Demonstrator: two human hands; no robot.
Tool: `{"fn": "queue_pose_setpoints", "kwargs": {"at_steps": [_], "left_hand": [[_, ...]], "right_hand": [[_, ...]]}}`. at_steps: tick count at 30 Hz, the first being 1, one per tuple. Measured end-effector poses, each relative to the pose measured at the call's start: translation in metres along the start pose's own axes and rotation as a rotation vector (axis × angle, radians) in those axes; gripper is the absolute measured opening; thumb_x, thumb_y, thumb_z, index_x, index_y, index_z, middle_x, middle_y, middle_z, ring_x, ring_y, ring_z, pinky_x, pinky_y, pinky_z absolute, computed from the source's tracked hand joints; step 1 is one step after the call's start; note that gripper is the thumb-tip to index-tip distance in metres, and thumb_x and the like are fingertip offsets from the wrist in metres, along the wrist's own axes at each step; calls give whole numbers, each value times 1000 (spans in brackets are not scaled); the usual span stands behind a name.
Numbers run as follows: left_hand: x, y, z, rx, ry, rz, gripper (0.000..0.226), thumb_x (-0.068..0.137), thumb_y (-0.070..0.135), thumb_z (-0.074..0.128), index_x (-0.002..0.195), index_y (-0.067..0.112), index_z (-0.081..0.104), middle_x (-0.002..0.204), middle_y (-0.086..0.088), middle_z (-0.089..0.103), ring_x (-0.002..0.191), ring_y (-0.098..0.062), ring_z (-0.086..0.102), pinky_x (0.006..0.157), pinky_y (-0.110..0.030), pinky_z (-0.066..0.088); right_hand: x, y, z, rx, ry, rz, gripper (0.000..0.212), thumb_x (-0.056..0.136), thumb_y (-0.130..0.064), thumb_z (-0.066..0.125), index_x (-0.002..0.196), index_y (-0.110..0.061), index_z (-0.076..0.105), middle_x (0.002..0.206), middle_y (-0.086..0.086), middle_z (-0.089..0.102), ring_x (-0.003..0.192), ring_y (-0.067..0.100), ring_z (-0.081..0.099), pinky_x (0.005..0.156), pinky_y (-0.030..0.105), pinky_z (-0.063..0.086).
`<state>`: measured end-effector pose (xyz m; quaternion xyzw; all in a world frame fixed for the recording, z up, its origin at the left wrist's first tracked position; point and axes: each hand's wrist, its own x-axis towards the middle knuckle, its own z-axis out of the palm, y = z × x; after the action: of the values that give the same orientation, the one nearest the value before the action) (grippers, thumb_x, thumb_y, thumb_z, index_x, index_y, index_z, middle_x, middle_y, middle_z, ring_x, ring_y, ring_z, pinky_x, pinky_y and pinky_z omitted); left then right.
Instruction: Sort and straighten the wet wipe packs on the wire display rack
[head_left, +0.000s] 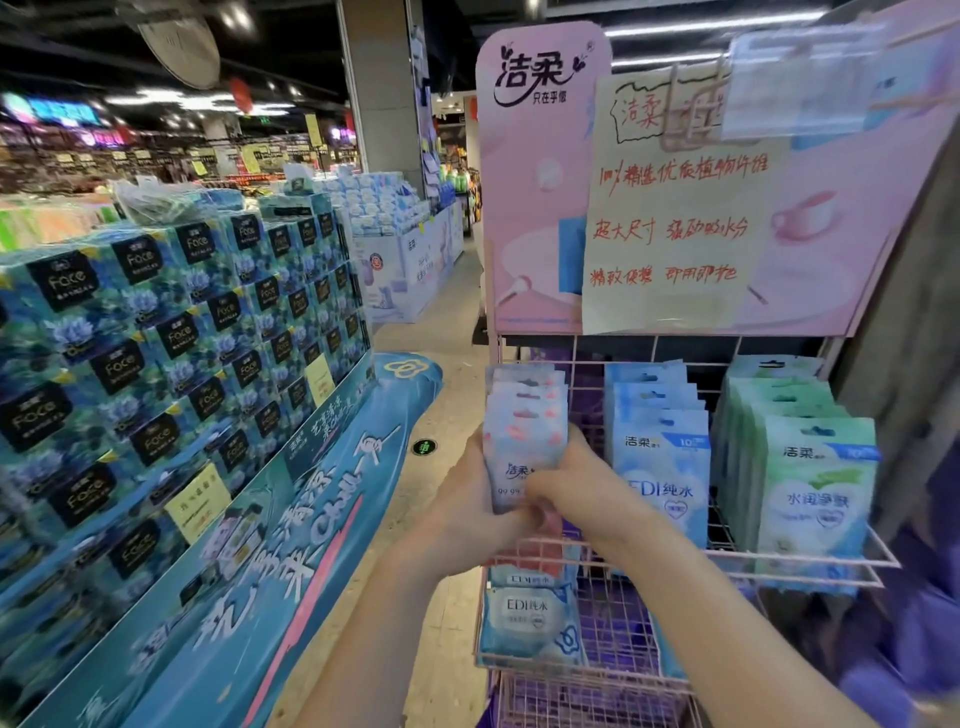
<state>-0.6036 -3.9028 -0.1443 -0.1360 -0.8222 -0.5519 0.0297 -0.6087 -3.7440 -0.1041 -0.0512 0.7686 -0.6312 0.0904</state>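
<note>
A pink wire display rack (810, 564) holds three rows of wet wipe packs on its upper shelf. The left row is pink-patterned packs (524, 415). My left hand (470, 493) grips that stack from its left side. My right hand (563, 486) grips it from the right and front, fingers wrapped over the lower edge. The middle row is blue packs (662, 467), standing upright. At the right stands a row of green packs (813, 488). On the lower shelf lies a blue pack (530, 621), tilted.
A tall stack of blue tissue boxes (171, 332) on a blue printed base fills the left side. A pink header board with a handwritten sign (670, 208) rises above the rack. The aisle floor (447, 332) runs between them.
</note>
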Motion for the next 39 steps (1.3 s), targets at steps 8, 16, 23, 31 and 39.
{"fn": "queue_pose_setpoints", "kwargs": {"at_steps": [8,16,23,31,39], "left_hand": [[0,-7,5,-88,30,-41,101,80,9,81,155,28,15,134,-1,64,114,-14,72,92,-38,62],[5,0,1,-129,38,-77,77,72,7,84,128,42,44,125,-4,71,107,-16,75,88,-39,64],[10,13,-4,-53,45,-39,72,62,17,88,101,69,56,122,-9,70,112,-30,72,92,-59,59],[13,6,-1,26,119,-11,72,62,34,89,120,52,50,124,5,69,112,-14,71,96,-47,60],[15,-3,0,-80,55,-79,109,70,17,94,154,21,25,128,9,67,105,1,73,87,-26,62]], "right_hand": [[0,1,3,28,-52,29,76,86,13,53,149,-23,31,124,2,67,107,11,67,76,22,59],[3,0,5,45,-18,50,76,83,12,48,149,-21,29,127,3,64,117,17,62,98,37,55],[0,-2,6,68,-20,-43,75,83,14,42,146,-26,40,128,-1,67,117,11,64,92,29,58],[2,-1,4,15,7,-47,77,88,7,48,152,-31,28,132,-2,64,122,15,61,104,39,52],[3,-2,6,-50,74,24,62,87,1,52,145,-16,40,128,6,65,116,20,62,99,38,54]]}}
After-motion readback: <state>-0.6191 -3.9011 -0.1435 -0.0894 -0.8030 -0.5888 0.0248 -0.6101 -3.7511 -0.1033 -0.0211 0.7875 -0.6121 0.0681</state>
